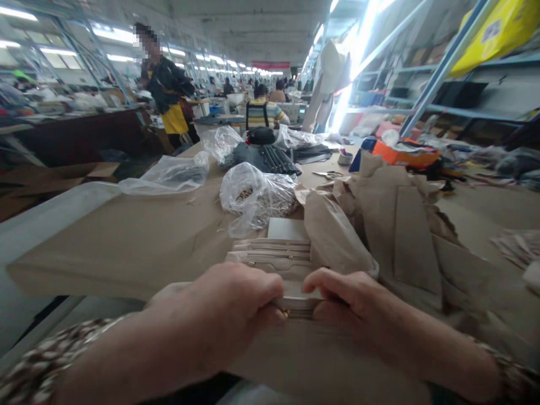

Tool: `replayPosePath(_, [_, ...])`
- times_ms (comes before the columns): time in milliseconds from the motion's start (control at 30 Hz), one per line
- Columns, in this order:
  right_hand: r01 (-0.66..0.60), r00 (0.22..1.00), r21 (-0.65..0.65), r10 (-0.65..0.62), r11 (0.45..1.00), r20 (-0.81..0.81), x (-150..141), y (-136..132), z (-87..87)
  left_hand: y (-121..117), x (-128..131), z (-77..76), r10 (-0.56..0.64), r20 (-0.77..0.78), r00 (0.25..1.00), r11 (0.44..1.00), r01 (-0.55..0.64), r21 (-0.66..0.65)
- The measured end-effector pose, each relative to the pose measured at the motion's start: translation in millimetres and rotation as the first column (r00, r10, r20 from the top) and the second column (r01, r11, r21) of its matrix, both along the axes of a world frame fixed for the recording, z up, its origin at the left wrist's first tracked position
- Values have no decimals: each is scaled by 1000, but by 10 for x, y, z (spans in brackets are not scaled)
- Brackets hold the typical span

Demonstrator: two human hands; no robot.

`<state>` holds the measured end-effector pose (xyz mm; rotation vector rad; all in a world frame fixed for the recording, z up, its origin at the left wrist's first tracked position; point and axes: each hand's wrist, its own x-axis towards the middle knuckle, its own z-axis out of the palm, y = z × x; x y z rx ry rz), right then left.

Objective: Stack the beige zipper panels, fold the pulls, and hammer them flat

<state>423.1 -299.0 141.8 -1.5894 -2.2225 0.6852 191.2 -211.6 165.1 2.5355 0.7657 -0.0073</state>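
Both hands pinch the edge of a beige layered wallet piece point(298, 304), low in front of my body. My left hand point(236, 292) grips its left end, thumb on top and fingers curled under. At the right end, my right hand point(341, 289) holds it the same way. A small gold metal part shows beside the left fingertips. Just beyond lies a stack of similar beige pieces point(272, 250) with small gold fittings. Behind that stack is a pale flat rectangle point(287, 228). The underside of the held piece is hidden.
Brown paper point(392, 225) is heaped on the right, by an orange box point(403, 153). A clear plastic bag point(257, 197), scissors point(328, 175) and dark strapped pieces point(265, 157) lie farther back on the table point(105, 236). A person point(166, 90) stands at the far left.
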Motion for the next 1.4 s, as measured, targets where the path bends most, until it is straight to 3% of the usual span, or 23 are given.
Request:
replayPosePath(100, [98, 995, -74, -95, 992, 41, 115, 188, -533, 267, 151, -437, 2, -102, 995, 1000, -1, 9])
replayPosePath(167, [158, 981, -26, -154, 987, 118, 219, 267, -778, 437, 291, -710, 9, -115, 993, 998, -2, 61])
replayPosePath(233, [132, 970, 101, -150, 986, 192, 309, 284, -923, 578, 430, -917, 21, -130, 991, 994, -7, 108])
replayPosePath(333, [35, 947, 282, -122, 959, 297, 395, 256, -1055, 715, 612, -1099, 55, -170, 984, 990, -31, 138])
replayPosePath(467, [-4, 824, 374, -209, 927, 527, 401, 328, -1204, 767, 767, -1223, 121, -204, 972, 976, -79, 201])
replayPosePath(533, [58, 770, 311, -241, 949, 591, 368, 437, -1242, 749, 797, -1261, 155, -204, 966, 967, -106, 234])
replayPosePath(633, [203, 751, 189, -277, 961, 600, 301, 612, -1258, 654, 796, -1299, 178, -170, 969, 936, -114, 332])
replayPosePath(733, [257, 744, 169, -307, 951, 594, 220, 682, -1246, 492, 761, -1381, -2, -105, 994, 894, 49, 446])
replayPosePath(800, [277, 732, 175, -325, 945, 599, 150, 625, -1186, 394, 735, -1484, -151, -92, 984, 874, 176, 453])
replayPosePath(867, [213, 787, 244, -314, 946, 532, 87, 482, -1058, 334, 718, -1598, -190, -80, 979, 877, 206, 435])
replayPosePath(933, [57, 902, 410, -223, 910, 369, 90, 280, -888, 314, 714, -1682, -161, -67, 985, 880, 174, 442])
replayPosePath(1000, [-10, 965, 590, -146, 808, 216, 233, 72, -754, 317, 721, -1716, -157, -69, 985, 881, 171, 441])
replayPosePath(1033, [25, 970, 644, -175, 764, 170, 366, -15, -729, 321, 727, -1716, -157, -75, 985, 880, 174, 441])
replayPosePath(1100, [186, 930, 678, -350, 711, 113, 722, -135, -789, 326, 737, -1698, -156, -88, 984, 881, 179, 437])
replayPosePath(1167, [340, 866, 603, -491, 722, 98, 1107, -171, -973, 320, 743, -1673, -144, -102, 984, 889, 174, 424])
replayPosePath(1233, [406, 873, 461, -484, 789, 59, 1405, -131, -1188, 311, 744, -1656, -132, -116, 984, 896, 168, 412])
replayPosePath(1300, [432, 895, 372, -442, 822, -63, 1561, -30, -1329, 305, 743, -1652, -128, -123, 984, 899, 167, 405])
replayPosePath(1400, [498, 867, 389, -434, 775, -245, 1585, 174, -1305, 307, 750, -1661, -132, -125, 983, 899, 172, 402])
